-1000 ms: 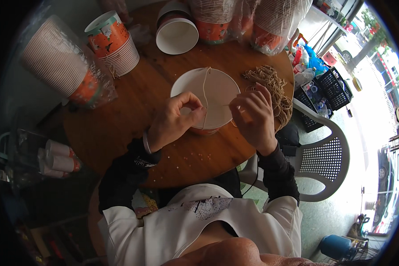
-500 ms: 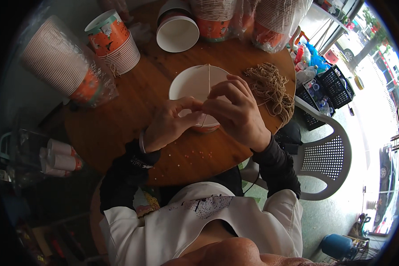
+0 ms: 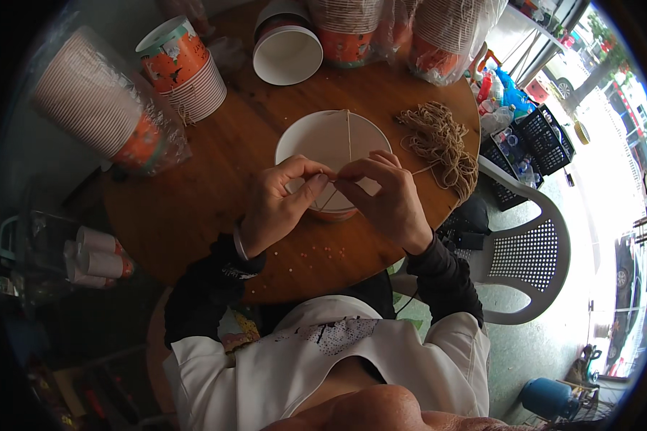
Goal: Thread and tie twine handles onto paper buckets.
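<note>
A white paper bucket (image 3: 327, 138) with an orange base stands on the round wooden table (image 3: 216, 172). A thin tan string (image 3: 349, 136) runs across its open mouth. My left hand (image 3: 280, 205) and my right hand (image 3: 388, 197) meet over the near rim, fingertips pinched together on the string. A strand leads from my right hand to a loose bundle of tan strings (image 3: 442, 144) lying on the table at the right.
Stacks of orange-and-white paper buckets stand at the back: one (image 3: 183, 68) upright, a wrapped stack (image 3: 97, 108) at the left, wrapped stacks (image 3: 438, 32) at the far right. An open bucket (image 3: 287, 50) stands behind. A white plastic chair (image 3: 528, 251) is at the right.
My right hand came in from the string bundle to the near rim of the bucket and now meets my left hand there, both pinching the string.
</note>
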`<state>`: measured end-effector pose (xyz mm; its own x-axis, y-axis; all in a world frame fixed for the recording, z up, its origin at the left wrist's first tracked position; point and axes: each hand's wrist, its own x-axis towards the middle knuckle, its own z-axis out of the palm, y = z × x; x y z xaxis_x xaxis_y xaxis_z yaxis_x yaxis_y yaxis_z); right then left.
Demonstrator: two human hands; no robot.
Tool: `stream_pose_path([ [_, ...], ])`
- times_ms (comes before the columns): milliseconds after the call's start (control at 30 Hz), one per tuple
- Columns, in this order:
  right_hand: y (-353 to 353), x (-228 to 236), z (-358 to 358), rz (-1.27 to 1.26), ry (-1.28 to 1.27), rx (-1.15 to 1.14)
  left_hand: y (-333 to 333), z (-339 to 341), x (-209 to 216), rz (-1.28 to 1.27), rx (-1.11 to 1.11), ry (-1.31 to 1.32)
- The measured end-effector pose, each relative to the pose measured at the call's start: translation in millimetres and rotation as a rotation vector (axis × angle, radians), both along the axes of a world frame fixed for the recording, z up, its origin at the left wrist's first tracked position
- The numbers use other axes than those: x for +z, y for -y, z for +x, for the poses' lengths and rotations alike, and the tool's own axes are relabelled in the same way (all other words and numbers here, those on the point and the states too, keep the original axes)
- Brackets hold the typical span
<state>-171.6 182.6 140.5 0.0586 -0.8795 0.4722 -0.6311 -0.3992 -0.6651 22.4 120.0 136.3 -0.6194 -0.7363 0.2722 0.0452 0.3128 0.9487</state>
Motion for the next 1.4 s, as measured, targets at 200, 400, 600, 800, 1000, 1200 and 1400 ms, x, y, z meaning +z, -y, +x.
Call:
stream_pose_path([
  [200,-3,-8,12,-0.121,0.092,-0.003,-2,-6,-10,-0.089,0.193,-0.037],
  [400,-6,-12,14,-0.202,0.081,-0.015,-10,-8,-8,-0.15,0.248,0.007],
  [600,-8,-11,12,-0.188,0.077,-0.021,-6,-6,-11,-0.844,0.355,0.119],
  [800,-9,-3,11,-0.218,0.008,-0.028,-4,-3,-3,-0.998,0.341,0.202],
  [1000,-11,5,11,-0.244,0.017,-0.004,4,4,7,-0.484,0.106,0.145],
  [1200,-9,-5,14,-0.333,0.084,0.042,8,6,9,0.288,-0.212,-0.064],
  [1400,-7,-7,13,-0.371,0.053,-0.003,6,1,12,0.382,-0.214,-0.071],
])
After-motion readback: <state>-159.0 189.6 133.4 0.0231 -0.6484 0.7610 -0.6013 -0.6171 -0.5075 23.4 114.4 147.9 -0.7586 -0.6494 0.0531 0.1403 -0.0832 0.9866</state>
